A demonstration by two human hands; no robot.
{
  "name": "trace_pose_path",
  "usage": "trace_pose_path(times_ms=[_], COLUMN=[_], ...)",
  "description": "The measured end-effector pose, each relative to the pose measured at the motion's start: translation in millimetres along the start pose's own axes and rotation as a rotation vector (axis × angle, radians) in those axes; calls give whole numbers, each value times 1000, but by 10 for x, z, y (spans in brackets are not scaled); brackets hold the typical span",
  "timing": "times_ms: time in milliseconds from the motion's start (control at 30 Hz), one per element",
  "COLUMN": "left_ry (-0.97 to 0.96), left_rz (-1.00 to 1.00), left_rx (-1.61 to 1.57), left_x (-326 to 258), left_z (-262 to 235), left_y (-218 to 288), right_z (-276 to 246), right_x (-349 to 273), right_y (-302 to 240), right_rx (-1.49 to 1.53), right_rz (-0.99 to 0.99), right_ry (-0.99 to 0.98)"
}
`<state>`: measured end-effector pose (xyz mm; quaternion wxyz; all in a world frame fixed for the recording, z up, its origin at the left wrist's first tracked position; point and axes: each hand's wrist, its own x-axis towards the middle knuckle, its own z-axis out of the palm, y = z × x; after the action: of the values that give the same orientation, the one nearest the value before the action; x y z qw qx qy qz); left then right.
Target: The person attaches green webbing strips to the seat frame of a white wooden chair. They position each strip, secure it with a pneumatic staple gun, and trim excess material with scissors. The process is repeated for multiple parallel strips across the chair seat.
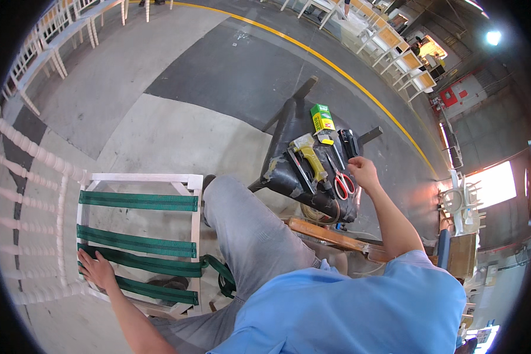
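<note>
Green webbing straps (138,201) run across a whitish wooden chair seat frame (197,227) beside my leg. My left hand (98,269) is at the frame's left rail, its fingers bent over the end of one loose green strap (159,264). That strap's tail hangs in a bundle (221,277) past the right rail. Over the right edge of a black padded stool (277,162) is my right hand (363,172), fingers curled together; what they hold, if anything, is hidden. Just below it lie red-handled scissors (343,184). A yellow-green staple gun (310,156) lies farther left.
A green-and-yellow box (323,119) and a black tool (348,142) are also on the stool. The chair's white turned spindles (26,200) rise at left. A wooden bar (330,233) lies between my leg and the stool. Rows of chairs (389,44) stand beyond the yellow floor line.
</note>
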<state>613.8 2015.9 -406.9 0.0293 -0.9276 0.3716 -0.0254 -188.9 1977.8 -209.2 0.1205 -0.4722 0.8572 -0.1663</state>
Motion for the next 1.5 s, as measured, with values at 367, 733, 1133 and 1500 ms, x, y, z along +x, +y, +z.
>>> trace_pose_path(times_ms=[367,733,1133,1500], left_ry=[69,179,367,387], left_rz=[-60,-94,-96,-123], left_rx=[-346,-429,-564,-646], left_x=[33,-145,-120,-144], left_z=[-151,-35,-24,18], left_y=[-98,-250,-312,-350], right_z=[883,621,3155,3979], right_x=[487,-591,-3060,-3497], right_y=[-505,-3122,-5638,-5839], right_rx=[205,516,513,450], right_rz=[-149,-349,-616,-683], right_ry=[-353,-717,-1400,-1354])
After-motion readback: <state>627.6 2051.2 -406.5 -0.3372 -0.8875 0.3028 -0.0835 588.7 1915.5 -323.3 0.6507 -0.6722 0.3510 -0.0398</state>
